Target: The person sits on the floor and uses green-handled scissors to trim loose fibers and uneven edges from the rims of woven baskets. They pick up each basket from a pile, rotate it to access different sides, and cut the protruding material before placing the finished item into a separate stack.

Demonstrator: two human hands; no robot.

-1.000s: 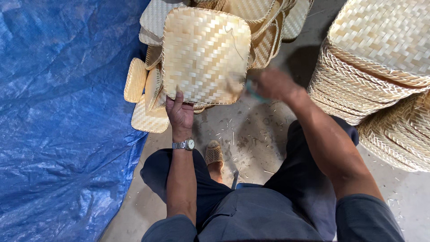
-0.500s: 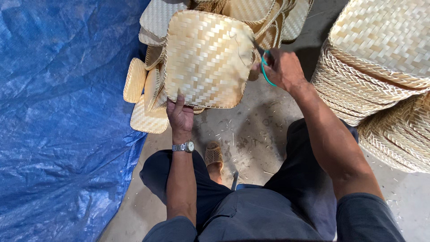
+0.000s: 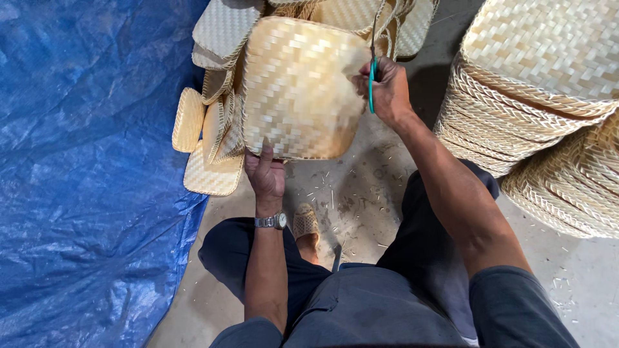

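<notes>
A crumpled blue tarpaulin (image 3: 84,174) covers the floor on the far left. Beside it lies a loose heap of small woven lids (image 3: 209,129), pale straw in colour, some flat and some on edge.

The left hand (image 3: 266,174) rises from below with the forearm nearly straight up the picture, a metal wristwatch (image 3: 271,222) at the wrist. Its fingers are closed on the lower edge of a square woven basket (image 3: 300,90), the forefinger laid up against the weave; the rest of the fingers are hidden behind the rim. The basket is held up off the concrete floor (image 3: 348,193), tilted with its flat bottom toward the camera, just above the heap of lids.

The right arm reaches in from the lower right, elbow bent, wrist cocked inward. The right hand (image 3: 387,90) is curled shut about a pair of teal-handled scissors (image 3: 372,67), whose blades point upward at the basket's upper right corner; whether they touch the weave is hard to tell.

At the far right stand tall stacks of larger woven baskets (image 3: 535,96).
</notes>
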